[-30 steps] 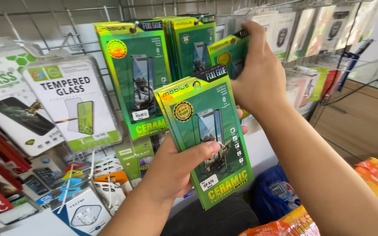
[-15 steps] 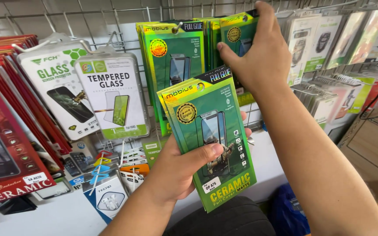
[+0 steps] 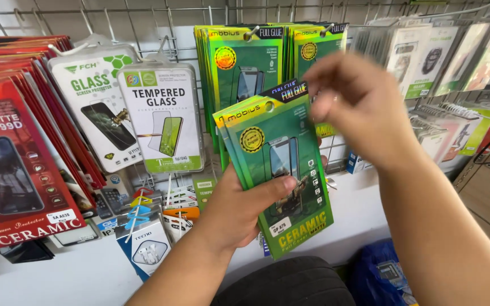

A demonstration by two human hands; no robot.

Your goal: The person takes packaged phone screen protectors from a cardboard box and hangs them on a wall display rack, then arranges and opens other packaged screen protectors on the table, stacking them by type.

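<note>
My left hand (image 3: 244,211) grips a small stack of green screen-protector packets (image 3: 279,170), thumb across the front one. My right hand (image 3: 358,107) hovers blurred just right of and above the stack, fingers loosely curled and holding nothing I can see. Behind it, more of the same green packets (image 3: 245,68) hang in two rows on wire hooks.
A wire display wall (image 3: 143,22) carries red packets (image 3: 18,164) at left, two white glass-protector packets (image 3: 160,119), and clear packets (image 3: 443,56) at right. Small boxes (image 3: 148,243) sit on the white shelf (image 3: 58,272). A blue bag (image 3: 381,272) lies low right.
My right hand has come off the hanging green packets and dropped toward the stack in my left hand. The view has shifted left, showing more red packets.
</note>
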